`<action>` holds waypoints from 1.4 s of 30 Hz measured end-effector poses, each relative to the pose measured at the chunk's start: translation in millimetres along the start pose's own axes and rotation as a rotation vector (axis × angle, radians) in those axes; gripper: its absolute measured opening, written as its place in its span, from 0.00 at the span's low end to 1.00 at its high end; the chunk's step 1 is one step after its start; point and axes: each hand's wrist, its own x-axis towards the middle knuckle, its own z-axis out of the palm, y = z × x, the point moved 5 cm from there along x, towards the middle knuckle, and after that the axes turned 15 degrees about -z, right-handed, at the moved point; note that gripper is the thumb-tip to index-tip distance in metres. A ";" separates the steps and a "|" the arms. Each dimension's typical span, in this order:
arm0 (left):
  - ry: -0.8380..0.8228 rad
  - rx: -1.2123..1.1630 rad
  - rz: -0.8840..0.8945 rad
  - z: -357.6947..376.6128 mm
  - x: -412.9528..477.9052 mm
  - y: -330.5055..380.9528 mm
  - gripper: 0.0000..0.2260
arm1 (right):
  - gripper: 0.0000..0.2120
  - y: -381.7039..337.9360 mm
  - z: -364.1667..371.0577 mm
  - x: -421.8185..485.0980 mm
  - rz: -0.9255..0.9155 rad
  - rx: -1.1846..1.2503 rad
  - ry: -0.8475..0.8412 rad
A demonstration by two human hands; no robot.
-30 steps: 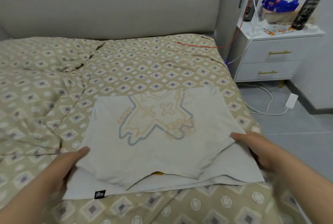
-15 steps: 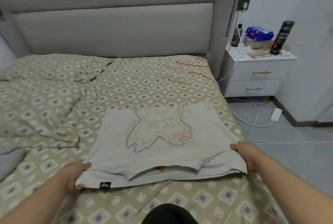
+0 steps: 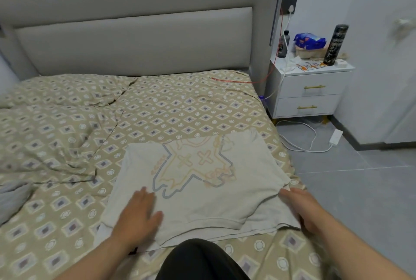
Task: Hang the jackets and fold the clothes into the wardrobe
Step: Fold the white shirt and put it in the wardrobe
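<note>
The fingers (image 3: 147, 196) of the left hand (image 3: 139, 214) lie straight and close together, palm down, pressing flat on the near left part of the folded T-shirt (image 3: 202, 192). On the other side, the fingers (image 3: 290, 195) of the right hand (image 3: 302, 208) are stretched out too. They rest along the shirt's right edge on its lower layer, with the tips at the corner of the upper fold. That hand is blurred, and I cannot tell whether its thumb is tucked under the cloth.

The T-shirt is off-white with a star-like print outlined in blue and orange. It lies folded into a rough rectangle in the lower centre of the frame, on the near right part of the beige patterned bedspread (image 3: 180, 108), and one layer sticks out beneath the other along the near edge. A dark-clad knee (image 3: 200, 259) shows at the bottom centre, just in front of the shirt.

A grey padded headboard (image 3: 135, 43) fills the top of the frame. In the upper right stands a white nightstand (image 3: 275, 81), with its upper drawer (image 3: 297, 88) and lower drawer (image 3: 290, 108) both closed, so their contents are hidden. On its top stand a dark bottle (image 3: 282, 46), a tall dark flask (image 3: 335, 44), a blue packet (image 3: 309, 40) on top of something beige, and a printed leaflet (image 3: 311, 65). A red cable (image 3: 234, 81) trails onto the bed, and a white power strip (image 3: 335, 137) lies on the grey floor.
</note>
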 end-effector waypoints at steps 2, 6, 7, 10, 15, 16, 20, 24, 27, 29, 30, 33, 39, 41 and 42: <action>-0.143 0.172 0.100 20.4 1.9 36.5 0.31 | 0.14 -1.4 2.7 3.6 -0.027 0.041 -0.013; -0.236 0.367 0.206 33.4 19.7 113.4 0.34 | 0.11 -4.0 8.3 10.3 -0.060 0.082 -0.038; -0.245 0.384 0.285 33.7 21.7 138.2 0.33 | 0.13 -3.7 8.6 13.2 -0.063 0.089 -0.036; -0.232 0.431 0.497 37.7 25.0 211.3 0.27 | 0.10 -0.6 5.8 19.1 -0.040 0.149 0.016; -0.259 0.542 0.621 82.3 31.1 270.5 0.28 | 0.04 3.0 6.9 25.3 -0.082 0.160 0.121; -0.259 0.565 0.631 85.3 34.6 272.8 0.29 | 0.04 2.2 8.3 26.8 -0.100 0.129 0.147; -0.248 0.311 0.608 51.6 47.7 293.3 0.24 | 0.04 -0.6 17.6 27.6 -0.121 -0.034 0.241; -0.345 -0.167 0.263 33.8 72.5 341.1 0.26 | 0.07 -15.1 25.8 20.6 -0.184 -0.173 0.201; -0.313 -0.047 0.184 35.6 69.5 379.3 0.33 | 0.11 -31.5 37.3 9.4 -0.327 -0.212 0.118; -0.219 0.144 0.220 37.9 65.0 392.7 0.20 | 0.13 -36.3 46.8 2.0 -0.371 -0.238 0.036; -0.181 0.174 0.233 35.4 69.3 391.4 0.11 | 0.13 -38.7 59.8 -0.3 -0.379 -0.260 -0.011; -0.175 0.091 0.205 27.3 74.2 387.8 0.02 | 0.15 -44.4 72.2 -7.0 -0.366 -0.226 -0.058; -0.194 -0.367 -0.007 -28.0 131.4 284.4 0.10 | 0.15 -75.7 145.4 -14.8 -0.394 -0.185 -0.166; -0.164 -0.499 -0.083 -44.1 149.0 236.6 0.12 | 0.14 -86.6 181.9 -16.3 -0.406 -0.203 -0.227; -0.133 -0.554 -0.116 -52.0 155.5 212.3 0.11 | 0.14 -90.6 201.4 -18.8 -0.398 -0.203 -0.264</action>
